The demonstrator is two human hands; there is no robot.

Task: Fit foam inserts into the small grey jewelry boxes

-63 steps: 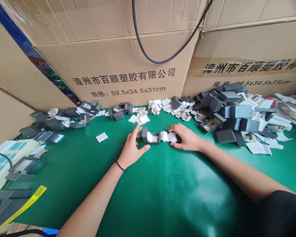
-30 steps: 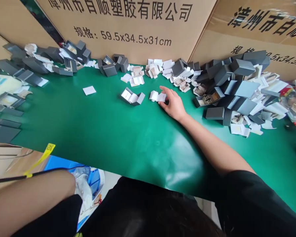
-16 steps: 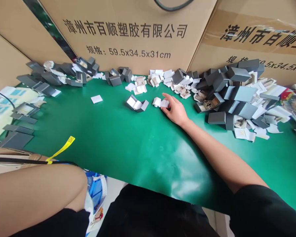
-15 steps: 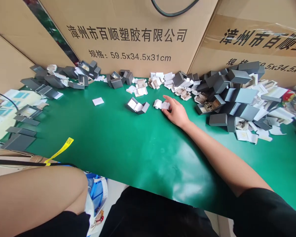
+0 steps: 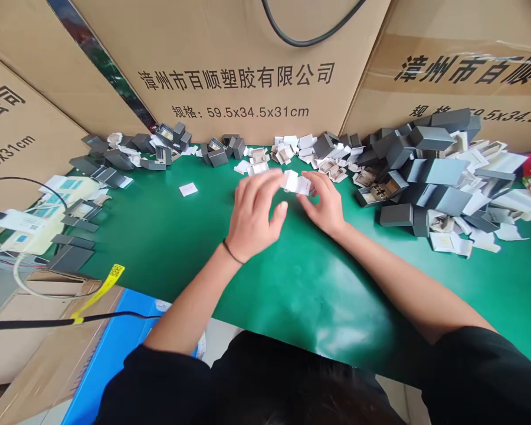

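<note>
My right hand [image 5: 324,203] pinches the right end of a small white folded card insert [image 5: 298,183], thumb below and fingers above. Beside it on the left is my left hand [image 5: 257,209], palm down, its thumb apart from the slightly blurred fingers, with nothing seen in its grasp. Its fingertips are close to the insert's left end; whether they touch, I cannot tell. That hand covers the spot where a dark open box stood. A flat white card [image 5: 188,189] lies farther left on the green table [image 5: 168,236].
A big heap of dark grey boxes [image 5: 438,171] and white inserts fills the right side. More boxes [image 5: 110,156] line the back left. Large cartons [image 5: 248,35] wall the rear. A power strip [image 5: 30,230] with cables is at left; a yellow-tagged black cable [image 5: 30,324] crosses below.
My left hand has come up from the lower left to beside the white insert, hiding the dark box. My right hand stays near the insert. The view has shifted slightly left.
</note>
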